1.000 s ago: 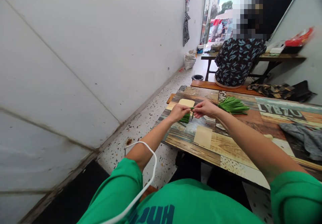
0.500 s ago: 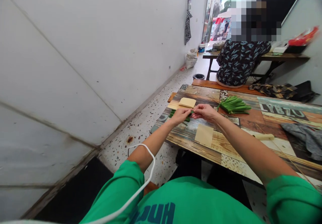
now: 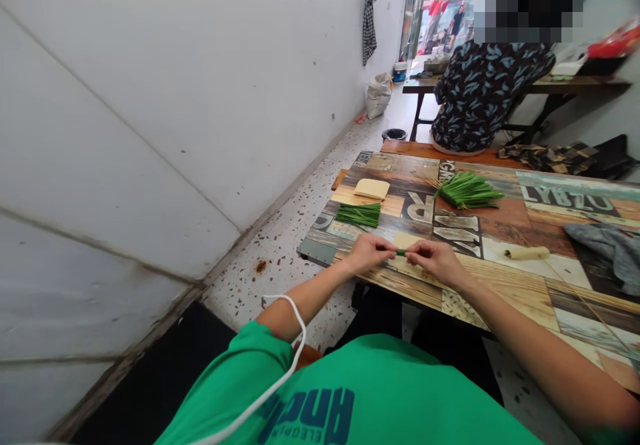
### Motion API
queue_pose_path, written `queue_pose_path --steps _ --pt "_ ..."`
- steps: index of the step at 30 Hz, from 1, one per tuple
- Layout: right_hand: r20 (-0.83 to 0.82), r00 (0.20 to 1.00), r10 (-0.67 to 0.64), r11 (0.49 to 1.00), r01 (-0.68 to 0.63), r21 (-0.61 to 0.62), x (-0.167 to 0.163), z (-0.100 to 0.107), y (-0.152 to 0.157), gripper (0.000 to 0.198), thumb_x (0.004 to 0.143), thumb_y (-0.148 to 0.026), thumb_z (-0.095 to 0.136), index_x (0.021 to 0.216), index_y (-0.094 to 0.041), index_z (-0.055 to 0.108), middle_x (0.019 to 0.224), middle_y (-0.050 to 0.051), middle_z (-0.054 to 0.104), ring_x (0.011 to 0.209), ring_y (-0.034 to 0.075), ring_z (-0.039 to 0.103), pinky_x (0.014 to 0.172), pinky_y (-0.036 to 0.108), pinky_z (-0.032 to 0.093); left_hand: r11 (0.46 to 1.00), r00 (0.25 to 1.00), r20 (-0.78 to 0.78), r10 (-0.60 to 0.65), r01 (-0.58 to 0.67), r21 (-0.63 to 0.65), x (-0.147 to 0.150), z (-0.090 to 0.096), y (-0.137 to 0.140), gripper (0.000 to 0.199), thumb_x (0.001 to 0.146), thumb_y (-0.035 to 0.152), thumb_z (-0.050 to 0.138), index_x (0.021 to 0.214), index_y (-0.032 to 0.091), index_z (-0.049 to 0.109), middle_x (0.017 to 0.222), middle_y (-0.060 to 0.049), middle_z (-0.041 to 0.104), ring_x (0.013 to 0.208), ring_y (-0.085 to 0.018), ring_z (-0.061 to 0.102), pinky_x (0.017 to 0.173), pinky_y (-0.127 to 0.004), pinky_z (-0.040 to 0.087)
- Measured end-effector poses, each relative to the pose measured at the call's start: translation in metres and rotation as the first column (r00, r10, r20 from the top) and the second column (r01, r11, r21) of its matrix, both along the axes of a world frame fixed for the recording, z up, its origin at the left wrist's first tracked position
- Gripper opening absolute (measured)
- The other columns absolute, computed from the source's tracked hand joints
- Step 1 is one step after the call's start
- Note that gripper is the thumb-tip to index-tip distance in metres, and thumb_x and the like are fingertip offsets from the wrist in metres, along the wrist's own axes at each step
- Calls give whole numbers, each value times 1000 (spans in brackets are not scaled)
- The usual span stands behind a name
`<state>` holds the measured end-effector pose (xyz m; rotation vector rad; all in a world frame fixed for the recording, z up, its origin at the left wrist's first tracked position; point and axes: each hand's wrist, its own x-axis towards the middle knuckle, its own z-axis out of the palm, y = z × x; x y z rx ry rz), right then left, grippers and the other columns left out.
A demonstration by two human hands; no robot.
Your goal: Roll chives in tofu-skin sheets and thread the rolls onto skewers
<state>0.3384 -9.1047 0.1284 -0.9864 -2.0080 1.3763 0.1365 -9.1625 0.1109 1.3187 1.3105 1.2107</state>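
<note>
Between them, my left hand (image 3: 373, 253) and my right hand (image 3: 436, 259) pinch a small bundle of cut green chives (image 3: 401, 253), one at each end. The bundle is level, just above a thin tan tofu-skin sheet (image 3: 406, 239) partly hidden by my hands. Beyond my left hand lies a row of cut chive lengths (image 3: 358, 214). A stack of tan square sheets (image 3: 372, 189) sits behind that row. On the far side of the table is a larger fan of chives (image 3: 467, 190) with thin skewers (image 3: 427, 179) poking out at its left.
A rolled tan sheet (image 3: 527, 253) lies to the right, with a grey cloth (image 3: 607, 248) past it. A long skewer crosses the table's right side. A person (image 3: 493, 98) sits on the bench (image 3: 415, 147) beyond the table. The white wall (image 3: 200, 98) runs along the left.
Both hands have come nearer to me, from the row of cut chives to above the single sheet, carrying the small bundle. The view has tilted down slightly.
</note>
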Motion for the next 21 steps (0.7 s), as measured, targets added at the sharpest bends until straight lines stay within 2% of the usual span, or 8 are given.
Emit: queue_pose_path --steps 3,4,6,9,11,14,18,21 --pt "44 991 125 992 -124 -10 -14 2 14 44 75 -55 66 95 -16 74 72 5 72 62 16 63 62 29 52 991 991 20 132 -132 30 -16 -8 -25 16 66 24 78 80 16 79 77 -7 77 73 -19 71 73 -29 56" --pt "80 987 138 990 -140 20 -24 4 21 43 79 -52 64 98 -15 74 73 5 72 62 16 63 63 28 51 979 979 31 199 -200 31 -26 -9 -32 16 66 25 78 80 16 79 76 -7 77 73 -19 71 75 -30 56" --pt "220 970 107 973 -148 178 -51 5 34 34 84 -43 59 95 -15 74 78 6 72 67 16 64 66 28 49 939 937 76 341 -344 24 -46 -9 -40 18 66 27 79 79 15 78 73 -7 76 72 -20 71 77 -32 56" --pt "526 851 3 847 -282 451 -95 3 39 24 87 -31 57 91 -15 75 94 11 72 85 19 65 75 28 47 870 858 175 484 -493 10 -74 -7 -40 23 64 29 80 82 14 78 70 -6 75 69 -18 70 78 -32 56" --pt "673 734 -91 765 -381 520 -117 2 35 25 90 -25 52 95 -13 74 101 15 70 94 22 64 75 27 46 850 832 213 512 -526 11 -87 -5 -36 25 63 28 81 82 13 77 69 -5 75 67 -17 69 76 -31 55" --pt "754 639 -156 702 -466 540 -130 8 32 30 92 -18 44 96 -11 72 103 17 69 99 23 63 73 27 44 883 873 189 450 -466 52 -100 1 -28 23 63 28 80 80 13 76 68 -5 73 64 -15 68 73 -30 55" --pt "765 639 -85 675 -528 516 -116 33 48 27 92 -21 45 98 -16 72 102 12 71 94 21 64 73 26 42 961 975 26 220 -221 165 -109 14 -20 16 66 25 78 78 13 76 82 -7 74 69 -16 69 74 -31 56" --pt "752 658 -50 661 -543 519 -98 54 56 27 91 -20 46 97 -18 72 99 10 73 90 20 64 71 25 39 957 977 -129 172 -134 259 -104 23 -17 8 68 19 76 75 15 76 104 -11 72 83 -19 70 82 -33 56"
